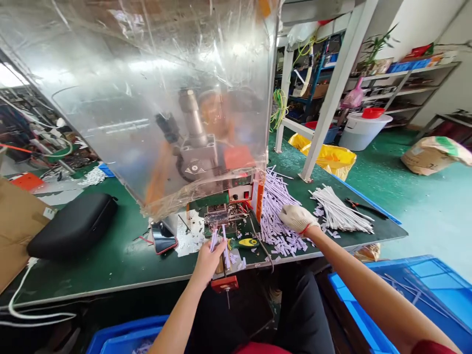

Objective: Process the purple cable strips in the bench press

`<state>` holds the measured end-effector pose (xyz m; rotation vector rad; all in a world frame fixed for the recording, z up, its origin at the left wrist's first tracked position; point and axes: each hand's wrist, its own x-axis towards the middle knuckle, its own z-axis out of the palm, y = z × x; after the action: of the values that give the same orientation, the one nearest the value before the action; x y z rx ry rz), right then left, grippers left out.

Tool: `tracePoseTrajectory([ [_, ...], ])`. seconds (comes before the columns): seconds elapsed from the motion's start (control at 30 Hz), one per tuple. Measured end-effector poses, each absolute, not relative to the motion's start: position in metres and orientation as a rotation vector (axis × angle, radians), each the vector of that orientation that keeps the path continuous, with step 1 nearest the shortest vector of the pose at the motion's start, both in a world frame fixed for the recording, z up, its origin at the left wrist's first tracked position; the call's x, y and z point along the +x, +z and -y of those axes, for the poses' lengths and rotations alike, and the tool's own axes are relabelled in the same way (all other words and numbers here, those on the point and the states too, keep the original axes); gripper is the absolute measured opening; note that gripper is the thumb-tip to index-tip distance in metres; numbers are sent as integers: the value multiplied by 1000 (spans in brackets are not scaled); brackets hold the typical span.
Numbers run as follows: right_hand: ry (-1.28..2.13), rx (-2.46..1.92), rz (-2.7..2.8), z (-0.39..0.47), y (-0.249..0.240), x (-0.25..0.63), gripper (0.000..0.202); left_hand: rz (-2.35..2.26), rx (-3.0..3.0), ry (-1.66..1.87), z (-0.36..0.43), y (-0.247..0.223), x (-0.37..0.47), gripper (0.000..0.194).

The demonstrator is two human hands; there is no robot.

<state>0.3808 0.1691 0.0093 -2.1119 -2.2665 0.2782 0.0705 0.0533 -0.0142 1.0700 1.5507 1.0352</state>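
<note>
My left hand (209,261) is bare and pinches a few thin pale-purple strips (214,239) in front of the small press fixture (217,216). Another purple strip (225,250) lies just right of the fingers, running toward the fixture. My right hand (298,219), in a white knit glove, rests on a large loose pile of purple strips (276,194). Its fingers look curled together, and whatever is under them is hidden. A screwdriver with a yellow-green handle (245,243) lies between the two hands.
A clear plastic guard (121,108) hangs over the machine (199,152). White strips (341,209) and pliers (367,208) lie at the right. At the left are a black case (73,226) and cardboard box (18,226). Blue bins (416,285) stand below the table edge.
</note>
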Motion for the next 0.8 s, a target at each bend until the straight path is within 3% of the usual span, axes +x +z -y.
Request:
tracePoseTrajectory([
  [0.13,482,-1912,1814,-152,41,390,26,-1433,953,1048,-59,-11,64,40],
  [0.27,1189,-1436,1520,-103,67,365,31,-1292,850,1057,-49,1,45,39],
  [0.4,1736,-1151,1380,-65,56,293,37,-1094,682,1131,-29,13,33,38],
  [0.57,1709,-1259,1364,-71,17,219,34,-1163,599,1239,-4,10,22,45],
  [0.8,1697,-1309,1204,-89,-2,201,30,-1183,512,1296,11,-7,6,45],
])
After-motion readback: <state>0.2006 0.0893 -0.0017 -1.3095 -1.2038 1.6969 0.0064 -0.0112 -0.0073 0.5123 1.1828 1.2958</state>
